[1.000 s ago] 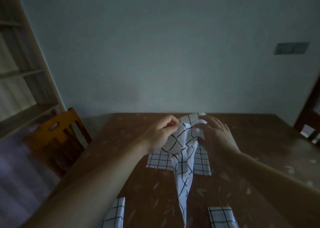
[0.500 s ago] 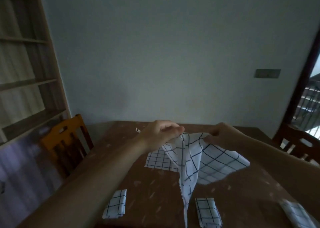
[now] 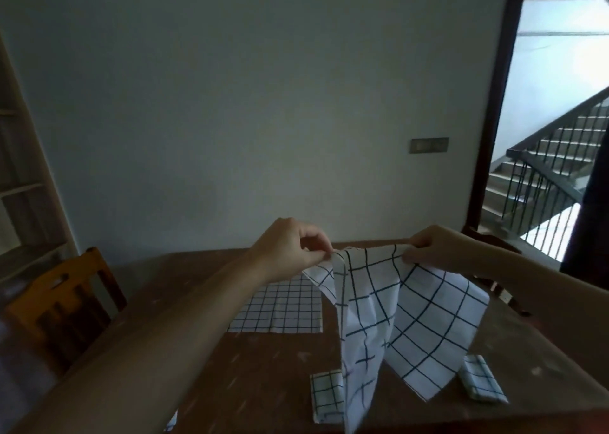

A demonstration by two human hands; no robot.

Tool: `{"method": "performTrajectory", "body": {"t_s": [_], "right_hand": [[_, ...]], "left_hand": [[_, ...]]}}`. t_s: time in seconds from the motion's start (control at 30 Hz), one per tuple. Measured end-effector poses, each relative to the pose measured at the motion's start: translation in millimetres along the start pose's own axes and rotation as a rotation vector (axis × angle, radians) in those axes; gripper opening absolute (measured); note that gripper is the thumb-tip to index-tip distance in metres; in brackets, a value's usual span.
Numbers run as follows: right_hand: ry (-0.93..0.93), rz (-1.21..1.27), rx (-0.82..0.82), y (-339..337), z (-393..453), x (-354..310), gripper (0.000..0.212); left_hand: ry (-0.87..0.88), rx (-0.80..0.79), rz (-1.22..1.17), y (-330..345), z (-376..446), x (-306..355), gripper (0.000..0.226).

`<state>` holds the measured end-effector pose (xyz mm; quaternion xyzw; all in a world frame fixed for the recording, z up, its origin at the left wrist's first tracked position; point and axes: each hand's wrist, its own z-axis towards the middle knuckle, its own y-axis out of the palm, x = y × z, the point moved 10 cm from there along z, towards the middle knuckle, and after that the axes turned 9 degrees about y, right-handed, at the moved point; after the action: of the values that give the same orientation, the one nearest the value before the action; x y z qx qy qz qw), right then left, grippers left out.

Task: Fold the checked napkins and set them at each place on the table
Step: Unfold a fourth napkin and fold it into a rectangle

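Since half a second ago the held napkin (image 3: 392, 315) has been drawn wider between the two hands, and the view has swung right so that a doorway (image 3: 560, 120) with a staircase now shows. Nearest on the brown wooden table (image 3: 263, 367) lie three folded checked napkins: a sliver (image 3: 170, 422) at the bottom edge under the left forearm, one small rectangle (image 3: 324, 395) just left of the hanging cloth's tail, and another (image 3: 482, 382) to its right, partly covered by the hanging cloth. Above these, one napkin hangs in the air over the table, its top edge stretched between the hands and its lower corners drooping toward the folded pieces. Left hand (image 3: 290, 249) pinches the top edge at one corner with curled fingers and thumb; right hand (image 3: 438, 249) grips the same edge further right, fingers curled round the cloth. Behind the held napkin one flat unfolded napkin (image 3: 280, 305) lies spread on the table (five checked napkins in all). Two chairs stand at the table: an orange wooden one (image 3: 62, 295) at the left side and a dark one (image 3: 487, 239) at the far right corner. Beyond is a plain wall with one switch plate (image 3: 429, 145), and one shelf unit (image 3: 23, 176) at far left.
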<state>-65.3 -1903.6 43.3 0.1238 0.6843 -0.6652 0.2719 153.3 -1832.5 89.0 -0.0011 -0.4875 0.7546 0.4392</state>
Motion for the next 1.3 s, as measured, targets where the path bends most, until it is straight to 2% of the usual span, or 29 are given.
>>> {"method": "performTrajectory", "body": {"t_s": [0.17, 0.27, 0.33, 0.4, 0.47, 0.57, 0.67, 0.73, 0.83, 0.87, 0.9, 0.97, 1.0, 1.1, 1.17, 1.3], "right_hand": [[-0.020, -0.057, -0.109, -18.2, -28.4, 42.1, 0.040], [-0.005, -0.067, -0.132, -23.7, -42.3, 67.2, 0.027], [-0.013, -0.064, -0.142, -25.6, -50.7, 71.7, 0.033], [-0.082, -0.112, -0.170, -22.8, -59.9, 62.4, 0.028], [-0.191, -0.040, -0.177, -21.2, -68.6, 42.5, 0.018], [-0.264, 0.271, -0.045, -36.1, -68.9, 18.6, 0.032], [-0.347, 0.350, 0.100, -48.3, -75.1, -9.2, 0.015], [-0.333, 0.367, 0.144, -52.5, -75.1, -9.7, 0.034], [-0.272, 0.405, 0.138, -56.8, -73.1, 2.3, 0.036], [-0.253, 0.431, 0.130, -58.4, -72.2, 7.8, 0.036], [-0.240, 0.453, 0.129, -60.6, -71.4, 12.5, 0.036], [-0.228, 0.462, 0.134, -64.7, -71.0, 19.3, 0.037], [-0.233, 0.437, 0.148, -66.8, -72.5, 19.7, 0.037], [-0.281, 0.348, 0.228, -74.1, -81.0, 17.6, 0.040], [-0.292, 0.363, 0.246, -79.0, -86.8, 17.9, 0.035], [-0.263, 0.574, 0.233, -93.0, -91.8, 32.2, 0.021]], "left_hand": [[0.026, 0.181, -0.068, 7.2, 27.5, 36.4, 0.013], [-0.059, 0.290, -0.177, 13.5, 38.4, 41.4, 0.019], [-0.116, 0.307, -0.290, 24.5, 43.7, 44.6, 0.020], [-0.161, 0.273, -0.389, 40.3, 49.3, 51.3, 0.019], [-0.188, 0.224, -0.445, 55.0, 54.2, 60.0, 0.020], [-0.194, 0.125, -0.487, 73.2, 59.6, 73.6, 0.020], [-0.180, 0.114, -0.475, 75.4, 60.6, 87.2, 0.016], [-0.182, 0.121, -0.482, 71.3, 57.7, 88.9, 0.011], [-0.230, -0.045, -0.304, 70.6, 44.9, 75.4, 0.048], [-0.247, -0.105, -0.220, 70.4, 39.3, 70.9, 0.052], [-0.248, -0.144, -0.150, 69.0, 34.4, 68.4, 0.048], [-0.224, -0.151, -0.063, 64.9, 31.4, 65.8, 0.015], [-0.210, -0.136, -0.042, 61.5, 31.0, 67.0, 0.009], [-0.175, -0.083, -0.019, 52.1, 32.0, 69.3, 0.013], [-0.149, -0.067, -0.018, 45.6, 30.7, 73.0, 0.022], [-0.218, -0.209, 0.033, 46.5, 18.0, 62.2, 0.017]]}}
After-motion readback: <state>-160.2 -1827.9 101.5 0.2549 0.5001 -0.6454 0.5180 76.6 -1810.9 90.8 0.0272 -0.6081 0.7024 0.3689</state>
